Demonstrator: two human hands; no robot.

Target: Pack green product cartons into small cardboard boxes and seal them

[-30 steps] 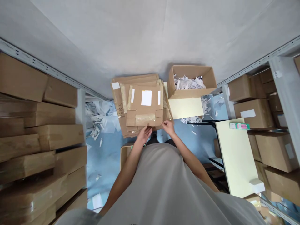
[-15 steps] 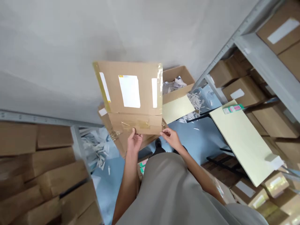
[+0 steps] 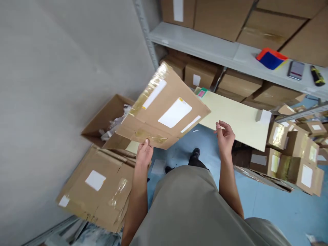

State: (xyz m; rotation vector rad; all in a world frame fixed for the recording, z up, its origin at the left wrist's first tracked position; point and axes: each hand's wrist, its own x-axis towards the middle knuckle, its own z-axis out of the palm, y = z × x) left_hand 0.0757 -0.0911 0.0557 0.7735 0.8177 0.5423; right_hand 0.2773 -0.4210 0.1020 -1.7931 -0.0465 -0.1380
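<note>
A flattened cardboard box (image 3: pixel 159 99) with white labels and shiny tape hangs tilted in front of me. My left hand (image 3: pixel 145 153) is closed on its lower edge, thumb on the near face and the other fingers hidden behind. Off to the right, my right hand (image 3: pixel 224 138) is apart from the cardboard and holds nothing, its fingers loosely bent. Behind that hand lies a pale yellow tabletop (image 3: pixel 238 118).
At left are an open carton (image 3: pixel 99 114) with crumpled plastic inside and a stack of flattened cardboard (image 3: pixel 77 184). A grey shelf (image 3: pixel 200 41) bears boxes, a phone (image 3: pixel 296 70), a red-and-blue object (image 3: pixel 271 59) and a yellow-black cutter (image 3: pixel 317 76). Open boxes (image 3: pixel 289 167) stand at right.
My view has turned to the right, showing more of the shelf. My right hand has let go of the flattened box and moved away; my left hand still holds it, now tilted.
</note>
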